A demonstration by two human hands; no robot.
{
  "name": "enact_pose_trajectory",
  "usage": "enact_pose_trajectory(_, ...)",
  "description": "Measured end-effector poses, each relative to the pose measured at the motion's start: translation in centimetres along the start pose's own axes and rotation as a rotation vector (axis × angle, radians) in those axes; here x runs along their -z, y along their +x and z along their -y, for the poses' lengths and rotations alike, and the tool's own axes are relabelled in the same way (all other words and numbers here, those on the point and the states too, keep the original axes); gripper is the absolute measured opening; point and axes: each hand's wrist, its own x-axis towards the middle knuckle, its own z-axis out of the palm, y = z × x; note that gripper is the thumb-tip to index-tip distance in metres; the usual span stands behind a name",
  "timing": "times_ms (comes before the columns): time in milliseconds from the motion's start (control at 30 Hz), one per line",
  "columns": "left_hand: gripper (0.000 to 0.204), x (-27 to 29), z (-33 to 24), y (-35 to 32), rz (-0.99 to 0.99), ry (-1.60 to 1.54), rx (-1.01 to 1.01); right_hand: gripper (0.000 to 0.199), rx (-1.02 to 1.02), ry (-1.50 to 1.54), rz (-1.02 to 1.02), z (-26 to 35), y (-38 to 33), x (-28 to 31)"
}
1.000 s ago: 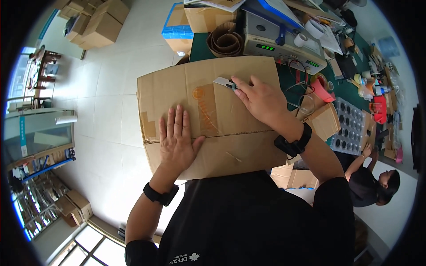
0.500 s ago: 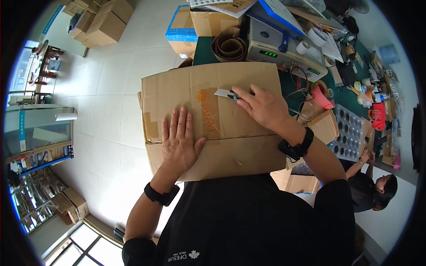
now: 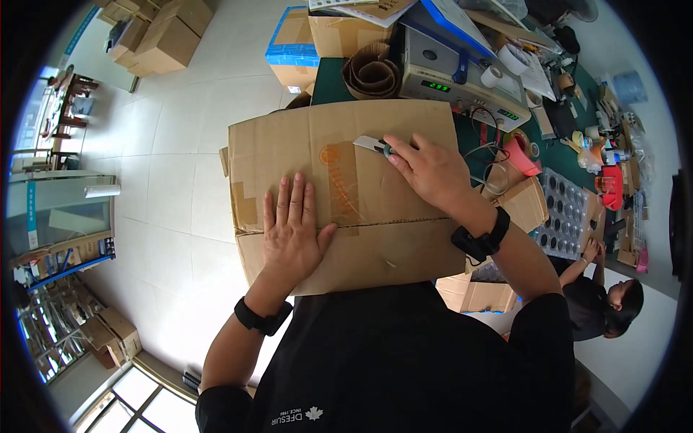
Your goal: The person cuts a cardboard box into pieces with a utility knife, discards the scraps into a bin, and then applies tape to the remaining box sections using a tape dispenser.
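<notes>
A brown cardboard box (image 3: 404, 249) with a seam across its top lies in front of me. A strip of clear tape with an orange mark (image 3: 342, 184) crosses the middle of the cardboard. My left hand (image 3: 290, 234) lies flat on the left part of the box, fingers stretched and spread. In my right hand (image 3: 433, 173) is a utility knife (image 3: 370, 143), gripped with its blade out and pointing left. The blade is over the upper cardboard, just right of the tape's upper end; whether it touches, I cannot tell. My palm hides most of the handle.
Beyond the box, a green bench holds a rolled piece of corrugated cardboard (image 3: 371, 71) and a power supply (image 3: 462, 79) with wires. Tape rolls and a clear tray of round parts (image 3: 561, 213) are on the right. Another person (image 3: 595, 303) works there. Boxes (image 3: 170, 40) stand far left.
My right hand has shifted the utility knife slightly up and to the right, and its blade is tilted more. My left hand stays flat in the same place.
</notes>
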Motion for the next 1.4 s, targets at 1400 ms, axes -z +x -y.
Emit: enact_pose_trajectory(1400, 0.096, 1.5, -0.1, 0.7, 0.064, -0.029, -0.112, 0.046, 0.244, 0.088, 0.175, -0.9, -7.1, 5.5)
